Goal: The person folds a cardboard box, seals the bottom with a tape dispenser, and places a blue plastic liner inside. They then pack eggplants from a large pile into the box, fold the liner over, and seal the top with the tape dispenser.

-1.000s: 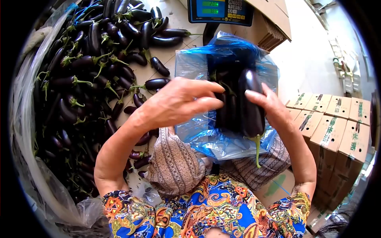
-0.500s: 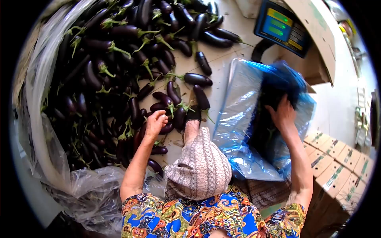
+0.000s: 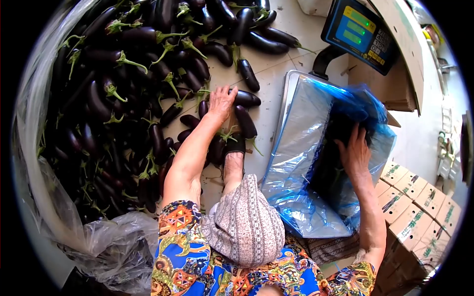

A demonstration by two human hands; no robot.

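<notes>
My left hand (image 3: 222, 103) reaches forward over the floor, fingers stretched out at the stem end of a dark purple eggplant (image 3: 247, 98). Whether its fingertips touch the skin is hard to make out. Another eggplant (image 3: 245, 122) lies just beside my wrist, near my foot. To the right, my right hand (image 3: 355, 150) is down inside a box lined with a blue plastic bag (image 3: 301, 123), its thumb and fingers apart over dark eggplants (image 3: 327, 160). Shadow hides most of what those fingers touch.
A large heap of eggplants (image 3: 98, 101) fills the left, edged by clear plastic sheeting (image 3: 54, 192). Behind the lined box stands a scale display (image 3: 360, 34) with green digits. Printed cardboard cartons (image 3: 414, 207) are stacked at the lower right. My knee (image 3: 247, 222) is between.
My left hand has moved forward and right from the heap's edge to the eggplant, its curled fingers now straightened. My right hand stays in the box. The view has shifted slightly.
</notes>
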